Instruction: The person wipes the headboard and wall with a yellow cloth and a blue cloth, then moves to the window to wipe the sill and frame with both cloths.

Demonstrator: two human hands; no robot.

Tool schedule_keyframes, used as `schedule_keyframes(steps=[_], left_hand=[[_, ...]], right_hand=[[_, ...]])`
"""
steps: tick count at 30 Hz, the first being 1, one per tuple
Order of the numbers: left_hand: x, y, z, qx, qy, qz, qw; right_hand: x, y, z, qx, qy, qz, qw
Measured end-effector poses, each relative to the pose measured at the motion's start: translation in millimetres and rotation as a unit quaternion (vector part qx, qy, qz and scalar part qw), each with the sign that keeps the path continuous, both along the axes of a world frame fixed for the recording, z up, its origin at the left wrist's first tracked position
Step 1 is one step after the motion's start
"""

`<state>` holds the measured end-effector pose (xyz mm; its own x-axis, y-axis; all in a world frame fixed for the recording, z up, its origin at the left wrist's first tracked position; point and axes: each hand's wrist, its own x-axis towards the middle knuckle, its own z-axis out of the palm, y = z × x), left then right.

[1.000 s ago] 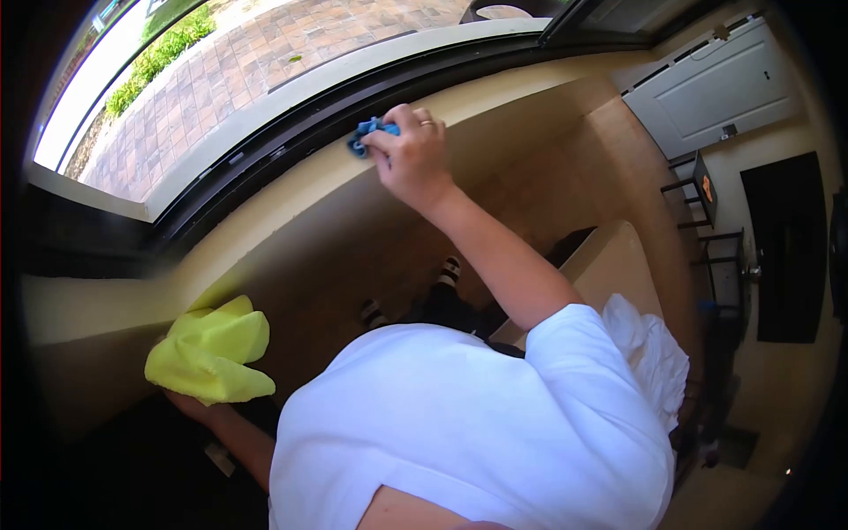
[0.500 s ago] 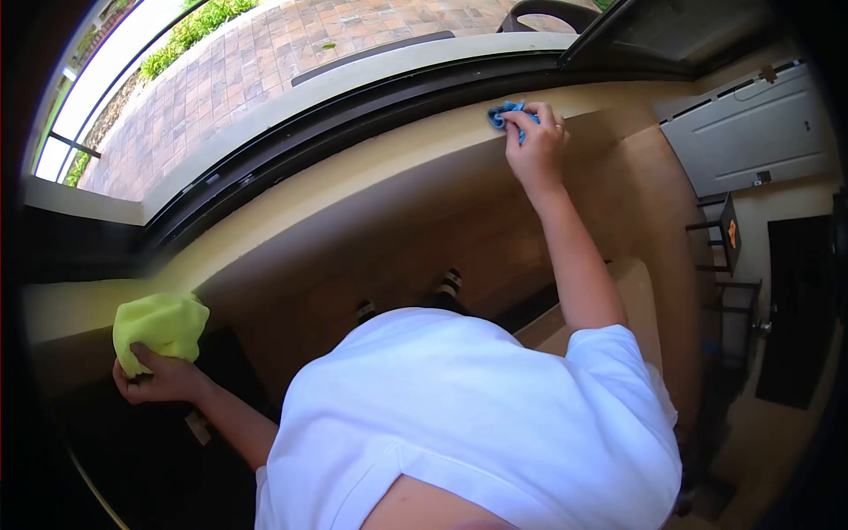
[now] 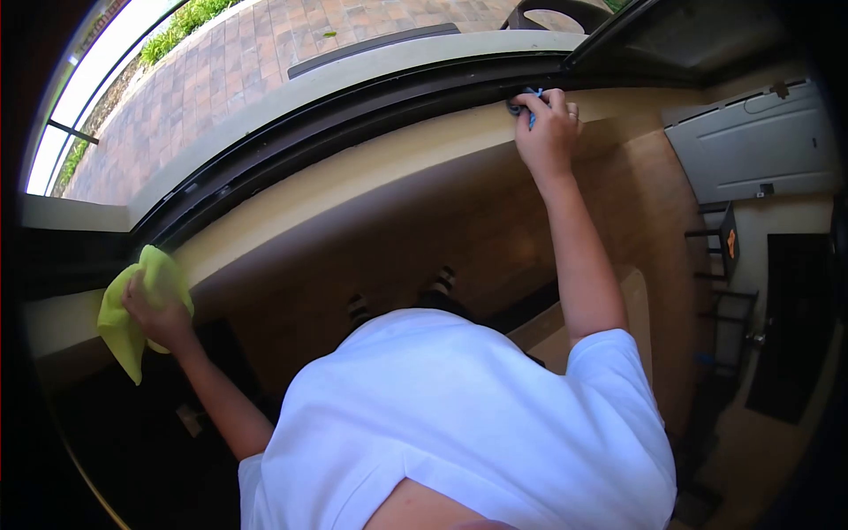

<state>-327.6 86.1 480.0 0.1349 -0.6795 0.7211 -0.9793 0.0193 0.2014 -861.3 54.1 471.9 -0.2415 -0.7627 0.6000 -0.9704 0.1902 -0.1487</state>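
Note:
My left hand (image 3: 159, 316) is closed on a yellow-green cloth (image 3: 124, 340), which hangs down on both sides of the fingers at the left end of the window ledge. Over at the right, my right hand (image 3: 549, 141) grips a small crumpled blue cloth (image 3: 533, 95) against the pale window sill (image 3: 424, 140). Most of the blue cloth is hidden under the fingers. The dark window track (image 3: 353, 131) runs just beyond both hands.
Past the open window lies a brick patio (image 3: 238, 79) with a dark chair (image 3: 552, 16). Below the sill is a brown floor (image 3: 495, 256), with my feet on it. A white door (image 3: 751, 146) and a dark stool (image 3: 726, 240) stand at the right.
My left hand has moved up toward the window track, and the yellow-green cloth now hangs looser. My right hand has shifted slightly up and right with the blue cloth.

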Motion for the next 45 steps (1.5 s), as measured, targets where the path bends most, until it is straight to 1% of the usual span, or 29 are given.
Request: schedule_keyframes(steps=[2, 4, 6, 7, 10, 11, 13, 14, 15, 16, 17, 18, 20, 22, 23, 25, 28, 29, 30, 32, 33, 34, 36, 37, 38, 40, 41, 44, 45], left_hand=[[0.8, -0.9, -5.0, -0.004, -0.001, 0.001, 1.000], [2.9, 0.3, -3.2, 0.001, -0.003, -0.001, 1.000], [-4.1, 4.1, 2.1, 0.040, -0.086, 0.075, 0.993], [-7.0, 6.7, 6.0, 0.059, -0.128, 0.113, 0.984], [-4.6, 19.2, 14.1, 0.046, -0.275, 0.175, 0.944], [-4.3, 19.0, 19.6, 0.053, -0.305, 0.169, 0.936], [1.1, 19.6, 32.5, 0.068, -0.368, 0.156, 0.914], [4.2, 20.4, 36.2, 0.113, -0.335, 0.128, 0.927], [8.0, 21.4, 39.7, 0.157, -0.299, 0.100, 0.936], [11.4, 22.6, 41.4, 0.200, -0.261, 0.072, 0.942], [12.9, 23.8, 40.6, 0.241, -0.220, 0.044, 0.944], [13.1, 22.5, 37.8, 0.234, -0.171, 0.029, 0.957], [10.1, 17.7, 30.2, 0.222, -0.077, -0.002, 0.972], [16.6, 15.0, 20.6, 0.191, -0.090, -0.003, 0.978], [19.8, 14.2, 16.4, 0.174, -0.094, -0.002, 0.980], [20.7, 13.8, 15.5, 0.149, -0.076, -0.037, 0.985], [20.5, 11.5, 14.0, 0.106, -0.067, -0.064, 0.990], [21.4, 12.1, 13.5, 0.094, -0.069, -0.073, 0.991], [23.2, 12.7, 12.8, 0.090, -0.071, -0.079, 0.990], [27.1, 13.8, 9.1, 0.082, -0.070, -0.089, 0.990], [27.4, 15.2, 9.4, 0.085, -0.065, -0.093, 0.990], [26.6, 17.0, 10.7, 0.088, -0.058, -0.098, 0.990], [32.8, 18.3, 9.1, 0.087, -0.065, -0.095, 0.990], [39.2, 19.0, 2.3, 0.081, -0.075, -0.094, 0.989], [40.6, 16.2, 0.0, 0.071, -0.087, -0.098, 0.989], [32.9, 16.9, 5.1, 0.079, -0.047, -0.107, 0.990], [33.6, 16.4, 5.3, 0.084, -0.042, -0.113, 0.989], [24.0, 13.8, 8.6, 0.102, -0.050, -0.124, 0.986], [14.0, 15.3, 12.3, 0.112, -0.063, -0.122, 0.984]], right_hand=[[54.5, 5.7, 4.4, -0.009, -0.038, 0.077, 0.996], [53.1, 7.7, 1.3, -0.020, -0.060, 0.120, 0.991], [18.5, 4.7, 0.6, -0.006, -0.065, 0.098, 0.993], [3.8, 2.9, -1.8, -0.015, -0.025, 0.056, 0.998], [45.2, 5.0, 3.4, -0.011, -0.052, 0.082, 0.995], [66.5, 9.1, 5.3, -0.007, -0.052, 0.113, 0.992], [58.3, 10.7, 4.7, -0.001, -0.063, 0.124, 0.990], [39.2, 7.8, 4.3, -0.002, -0.065, 0.122, 0.990], [18.3, 4.7, 1.7, 0.000, -0.049, 0.067, 0.997], [2.4, 1.1, -4.8, -0.011, -0.047, 0.046, 0.998], [15.4, 0.6, -0.6, -0.016, -0.037, 0.041, 0.998], [40.0, 2.4, 3.2, -0.021, -0.030, 0.035, 0.999], [100.5, 10.0, 11.4, -0.008, -0.068, 0.134, 0.989], [104.7, 10.7, 8.9, -0.009, -0.079, 0.181, 0.980], [95.0, 9.1, 9.3, -0.004, -0.078, 0.171, 0.982], [63.1, 5.0, 5.0, -0.001, -0.089, 0.130, 0.987], [112.2, 10.7, 12.0, 0.001, -0.079, 0.144, 0.987], [134.1, 14.1, 14.0, 0.006, -0.091, 0.191, 0.977], [142.9, 17.0, 16.8, 0.014, -0.080, 0.197, 0.977], [120.6, 15.0, 13.8, 0.018, -0.108, 0.224, 0.968], [101.6, 13.3, 11.4, 0.010, -0.103, 0.200, 0.974], [79.8, 12.2, 9.8, 0.015, -0.100, 0.144, 0.984], [66.6, 11.9, 15.8, 0.005, -0.114, 0.101, 0.988], [75.6, 14.2, 10.1, 0.005, -0.046, 0.057, 0.997], [96.5, 12.6, 10.4, -0.006, -0.089, 0.094, 0.992], [144.2, 17.5, 17.2, 0.006, -0.097, 0.181, 0.979], [149.2, 17.6, 16.8, 0.002, -0.082, 0.189, 0.978], [91.9, 9.4, 14.9, 0.011, -0.124, 0.188, 0.974], [55.8, 4.7, 9.9, -0.013, -0.112, 0.150, 0.982]])
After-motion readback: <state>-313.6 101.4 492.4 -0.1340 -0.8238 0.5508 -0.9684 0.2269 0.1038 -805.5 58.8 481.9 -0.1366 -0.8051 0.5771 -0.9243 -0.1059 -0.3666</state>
